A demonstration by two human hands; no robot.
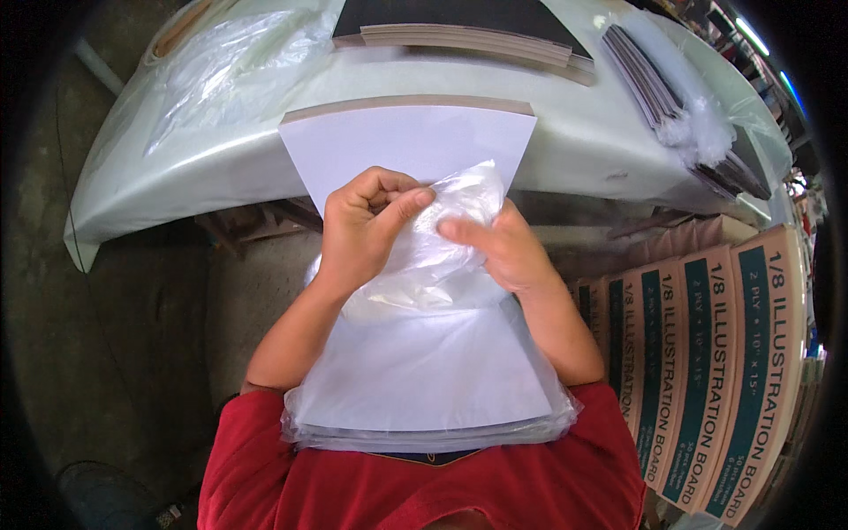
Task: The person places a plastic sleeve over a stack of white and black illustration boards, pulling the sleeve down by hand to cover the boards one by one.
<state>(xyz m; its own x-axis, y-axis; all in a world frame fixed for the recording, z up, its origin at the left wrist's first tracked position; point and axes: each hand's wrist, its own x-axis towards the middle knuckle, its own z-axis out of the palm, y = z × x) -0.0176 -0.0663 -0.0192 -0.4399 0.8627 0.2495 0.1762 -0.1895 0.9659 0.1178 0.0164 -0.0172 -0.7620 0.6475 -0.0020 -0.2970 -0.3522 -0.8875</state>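
Observation:
Crumpled clear plastic [468, 199] is bunched up between my two hands. My left hand [371, 221] is closed, with its thumb and curled fingers pinching the plastic's left side. From the right, my right hand [512, 252] grips it too, with the thumb on top and the other fingers hidden behind. Below my hands, against my red shirt, lies a stack of white boards [424, 375] inside a clear plastic bag [561, 411]. Just beyond my hands, another white-faced stack of boards [406, 141] leans at the table's near edge.
Black-topped boards [459, 22] lie on the plastic-covered table [238, 146]. Loose clear plastic [247, 66] is spread at its left. Dark boards in plastic [649, 84] lie at the right. Several brown printed cartons [760, 353] stand in a row at my right.

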